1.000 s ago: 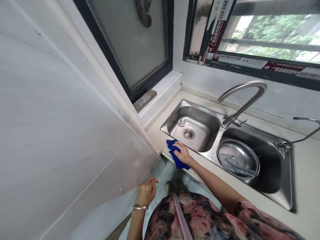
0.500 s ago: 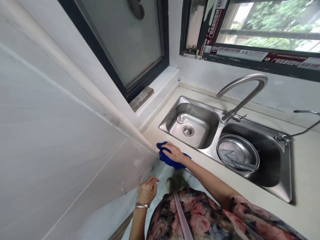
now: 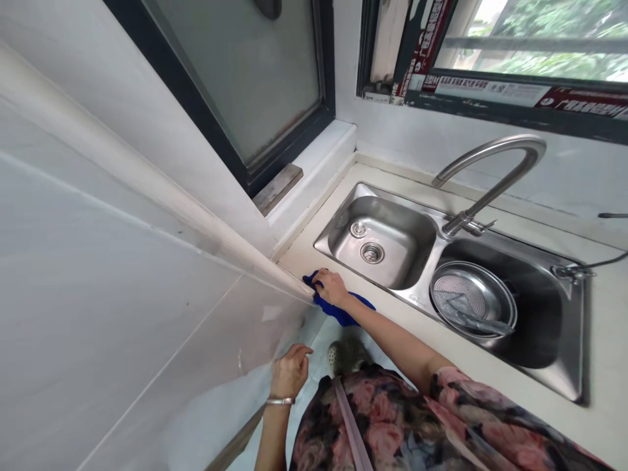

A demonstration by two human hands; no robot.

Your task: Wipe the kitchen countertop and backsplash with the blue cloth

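My right hand (image 3: 331, 288) presses a blue cloth (image 3: 346, 310) onto the pale countertop (image 3: 297, 256), close to where the counter meets the tiled wall. Its fingers are bent round a fold of the cloth, and the rest hangs over the counter's front edge. Lower down, my left hand (image 3: 290, 370) hovers beside the wall, touching nothing. Its fingers are loosely curled in with nothing seen in them, and a silver bracelet (image 3: 280, 401) circles the wrist.
Right of the cloth lies a double steel sink (image 3: 426, 260) with a curved tap (image 3: 495, 190). A round steel steamer pan (image 3: 473, 299) sits in its right basin, a plastic bag on it. The tiled wall (image 3: 161, 288) borders the left. A wood block (image 3: 278, 188) rests on the sill.
My right hand has shifted slightly left and up along the counter, its fingers more bent on the cloth. My left hand stays nearly still. The view has moved a little.
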